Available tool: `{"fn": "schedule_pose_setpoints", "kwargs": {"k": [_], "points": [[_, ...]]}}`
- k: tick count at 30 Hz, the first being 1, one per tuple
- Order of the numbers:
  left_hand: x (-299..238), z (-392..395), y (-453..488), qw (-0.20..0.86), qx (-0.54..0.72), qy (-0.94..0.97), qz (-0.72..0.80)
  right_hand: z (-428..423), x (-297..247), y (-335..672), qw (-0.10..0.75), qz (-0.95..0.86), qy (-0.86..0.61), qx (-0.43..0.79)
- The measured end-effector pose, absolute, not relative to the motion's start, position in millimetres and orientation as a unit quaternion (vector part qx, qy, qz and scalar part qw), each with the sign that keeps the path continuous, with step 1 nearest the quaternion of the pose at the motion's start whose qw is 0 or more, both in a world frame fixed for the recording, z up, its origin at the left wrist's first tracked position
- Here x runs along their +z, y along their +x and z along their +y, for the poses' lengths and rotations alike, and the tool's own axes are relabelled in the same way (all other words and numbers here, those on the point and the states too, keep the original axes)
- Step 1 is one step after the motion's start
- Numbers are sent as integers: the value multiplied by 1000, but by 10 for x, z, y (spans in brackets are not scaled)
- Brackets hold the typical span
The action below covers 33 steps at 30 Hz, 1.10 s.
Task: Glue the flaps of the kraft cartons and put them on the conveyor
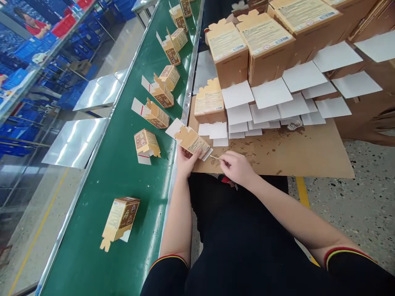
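My left hand (186,161) is closed around a small printed carton (193,142), tilted over the edge between the green belt and the cardboard sheet. Its white flap stands out at the upper left, and a short pale flap sticks out at the lower right. Close by on the right, my right hand (236,166) pinches a thin, light-coloured stick (215,157). The stick's tip points at the carton's lower end; whether it touches cannot be made out. Behind the held carton, another carton (210,105) rests on the cardboard sheet (277,158) beside the stack.
Stacked cartons (228,53) with white flaps hanging out fill the upper right. Several open cartons (146,144) sit along the green conveyor belt (123,181) on my left. Metal side tables (75,142) line its far edge. A person in red (35,26) is at the far upper left.
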State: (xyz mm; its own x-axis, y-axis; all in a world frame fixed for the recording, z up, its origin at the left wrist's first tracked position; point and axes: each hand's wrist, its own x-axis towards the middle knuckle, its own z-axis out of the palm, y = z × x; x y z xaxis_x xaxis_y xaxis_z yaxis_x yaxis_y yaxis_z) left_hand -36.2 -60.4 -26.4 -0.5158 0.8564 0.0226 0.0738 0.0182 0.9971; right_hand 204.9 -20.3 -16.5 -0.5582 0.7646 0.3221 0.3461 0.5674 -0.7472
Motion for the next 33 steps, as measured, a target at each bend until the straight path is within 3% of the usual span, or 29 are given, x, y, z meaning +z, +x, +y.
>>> {"fn": "schedule_pose_setpoints", "kwargs": {"k": [8,15,25,31,33], "points": [[-226,-617,-328,334,584,382,634,-45,-313,1823,248,-849,-334,325],[-241,-714,-152,259,562,430,657,-148,-173,2333,327,-831,-353,278],[-289,-692,-124,249,555,409,680,-467,225,2810,389,-788,-366,307],[-151,-1130,-877,78,634,306,706,-435,295,2978,429,-759,-381,308],[-117,-1281,-1163,64,632,274,722,-426,279,3038,430,-751,-392,311]]}}
